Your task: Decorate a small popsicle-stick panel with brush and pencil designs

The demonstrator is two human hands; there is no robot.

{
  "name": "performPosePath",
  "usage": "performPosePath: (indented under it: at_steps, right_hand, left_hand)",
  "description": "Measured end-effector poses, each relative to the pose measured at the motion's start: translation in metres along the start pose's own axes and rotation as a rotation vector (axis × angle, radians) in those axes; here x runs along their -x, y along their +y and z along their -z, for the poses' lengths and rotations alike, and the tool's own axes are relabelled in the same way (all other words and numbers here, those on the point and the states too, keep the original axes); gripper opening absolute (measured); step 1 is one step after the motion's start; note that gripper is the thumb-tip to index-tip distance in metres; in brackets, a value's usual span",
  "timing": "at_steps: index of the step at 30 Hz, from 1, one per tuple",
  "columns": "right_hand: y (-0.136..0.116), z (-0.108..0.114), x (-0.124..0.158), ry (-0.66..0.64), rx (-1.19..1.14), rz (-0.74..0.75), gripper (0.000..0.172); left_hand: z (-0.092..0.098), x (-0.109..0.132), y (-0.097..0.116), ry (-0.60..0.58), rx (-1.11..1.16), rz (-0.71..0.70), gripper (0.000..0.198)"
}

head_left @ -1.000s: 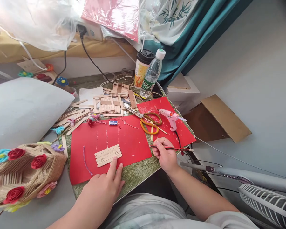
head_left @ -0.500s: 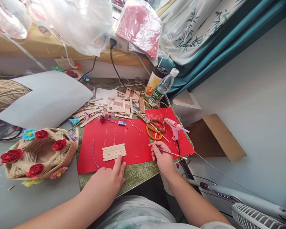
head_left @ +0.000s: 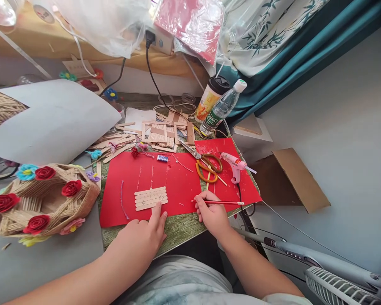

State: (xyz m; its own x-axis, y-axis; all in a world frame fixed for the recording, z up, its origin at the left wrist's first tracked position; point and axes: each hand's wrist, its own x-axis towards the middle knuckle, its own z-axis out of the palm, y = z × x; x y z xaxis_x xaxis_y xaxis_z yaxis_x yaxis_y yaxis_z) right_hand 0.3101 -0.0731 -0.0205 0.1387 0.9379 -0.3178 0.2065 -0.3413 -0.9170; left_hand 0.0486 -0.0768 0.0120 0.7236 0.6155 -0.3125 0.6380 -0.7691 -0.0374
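Observation:
A small panel of craft sticks (head_left: 150,198) joined side by side lies on red card (head_left: 180,182), with star shapes and faint marks drawn on it. My left hand (head_left: 142,233) rests its outstretched index finger on the panel's lower edge, with the other fingers loosely bent. To the right, my right hand (head_left: 212,214) is closed around a red pencil (head_left: 225,202), whose tip points left towards the panel. Scissors (head_left: 206,163) with orange handles and a pink glue gun (head_left: 234,166) lie just beyond that hand. A small eraser (head_left: 162,158) sits above the panel.
At left stands a twine basket (head_left: 89,199) with felt-like flowers. Loose craft sticks (head_left: 114,146) and stick frames (head_left: 154,132) spread behind the card, near a water bottle (head_left: 220,108) and a cup (head_left: 211,99). An open cardboard box (head_left: 300,182) is off the table's right side.
My right hand has shifted slightly left and the pencil has swung closer to level. My left index finger stays on the stick panel. The whole view has shifted a little.

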Motion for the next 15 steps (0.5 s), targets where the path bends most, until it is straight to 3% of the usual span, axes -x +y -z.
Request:
performPosePath:
  at_steps: [8,15]
  right_hand:
    - [-0.0077,-0.0018,0.0001,0.003,0.141,0.058,0.039]
    - [-0.0043,0.0001,-0.0019,0.002,0.209,0.066,0.042]
  left_hand:
    - [0.0101,-0.0013,-0.0008,-0.058,-0.001,-0.022,0.053]
    - [0.0071,0.0,0.0003,-0.012,-0.006,-0.011,0.052]
